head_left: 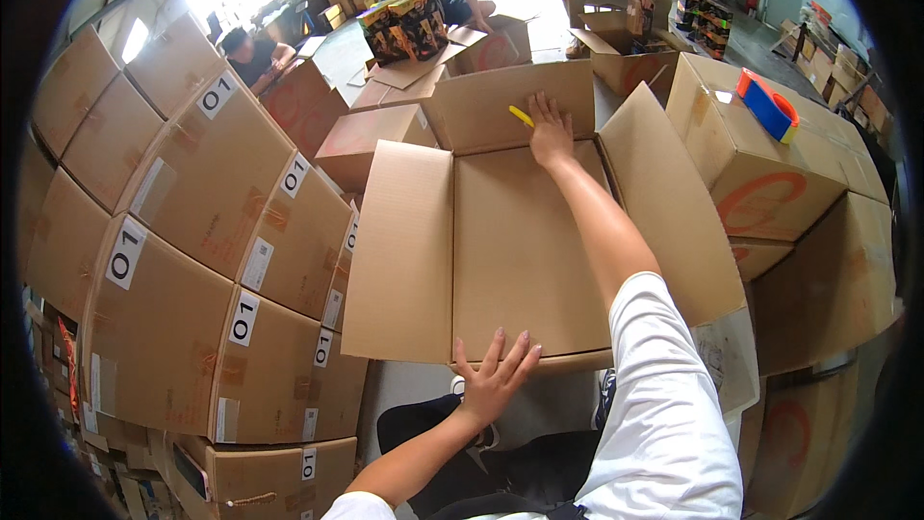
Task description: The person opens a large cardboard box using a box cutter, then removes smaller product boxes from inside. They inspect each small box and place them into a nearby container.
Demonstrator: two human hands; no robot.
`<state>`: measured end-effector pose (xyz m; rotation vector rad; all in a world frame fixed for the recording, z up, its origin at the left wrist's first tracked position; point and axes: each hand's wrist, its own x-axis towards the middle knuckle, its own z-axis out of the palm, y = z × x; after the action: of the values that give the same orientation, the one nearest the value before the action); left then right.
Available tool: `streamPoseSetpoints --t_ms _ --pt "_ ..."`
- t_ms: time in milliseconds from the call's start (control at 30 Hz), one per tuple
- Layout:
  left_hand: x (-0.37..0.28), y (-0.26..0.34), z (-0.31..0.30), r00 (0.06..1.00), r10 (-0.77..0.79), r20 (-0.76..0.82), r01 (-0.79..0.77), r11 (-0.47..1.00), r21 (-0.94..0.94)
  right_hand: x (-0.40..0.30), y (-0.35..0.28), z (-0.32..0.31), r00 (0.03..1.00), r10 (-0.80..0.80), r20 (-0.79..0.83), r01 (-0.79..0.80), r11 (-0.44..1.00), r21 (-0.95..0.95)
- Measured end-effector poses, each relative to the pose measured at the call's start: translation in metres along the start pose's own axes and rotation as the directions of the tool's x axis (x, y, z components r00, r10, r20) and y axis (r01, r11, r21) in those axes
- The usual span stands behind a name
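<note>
In front of me lies a cardboard box (530,253) with its flaps spread outward and a flat cardboard surface within its edges. My right hand (552,130) reaches across to the far flap, fingers resting on it, with a yellow pen-like tool (521,116) held against the palm and sticking out to the left. My left hand (498,379) lies with spread fingers over the near edge of the box and holds nothing.
Stacked cartons (170,325) with number labels rise on the left; a phone (190,471) lies below. An orange and blue tape dispenser (769,105) sits on a carton (779,159) at right. Three people sit beyond, near open boxes (498,47) and printed packages (404,25).
</note>
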<state>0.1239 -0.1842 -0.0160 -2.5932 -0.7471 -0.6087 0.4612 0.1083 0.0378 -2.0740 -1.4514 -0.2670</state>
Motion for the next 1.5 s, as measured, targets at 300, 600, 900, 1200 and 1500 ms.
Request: streamPoseSetpoints --t_ms 300,600,900,1200,1500 --pt "0.001 0.004 -0.001 0.999 -0.034 -0.012 0.034 0.999 0.003 0.012 0.027 0.029 0.941 -0.029 0.338 0.091 0.982 -0.167" --pt "-0.011 0.002 0.000 0.999 -0.048 -0.015 0.048 0.999 0.016 -0.004 0.026 0.061 0.983 -0.135 0.123 0.146 0.986 -0.083" --pt "-0.015 0.002 0.002 0.995 -0.077 -0.070 0.077 0.997 -0.006 -0.079 0.060 -0.055 0.930 0.242 0.276 -0.335 0.867 0.368" --pt "-0.011 0.007 0.002 0.999 -0.006 -0.038 0.006 1.000 0.007 -0.142 0.079 -0.122 0.734 0.466 0.494 -0.645 0.707 0.290" --pt "-0.016 0.002 -0.003 0.999 0.012 -0.037 -0.014 0.999 -0.039 -0.128 0.077 -0.120 0.582 0.558 0.591 -0.811 0.345 0.473"
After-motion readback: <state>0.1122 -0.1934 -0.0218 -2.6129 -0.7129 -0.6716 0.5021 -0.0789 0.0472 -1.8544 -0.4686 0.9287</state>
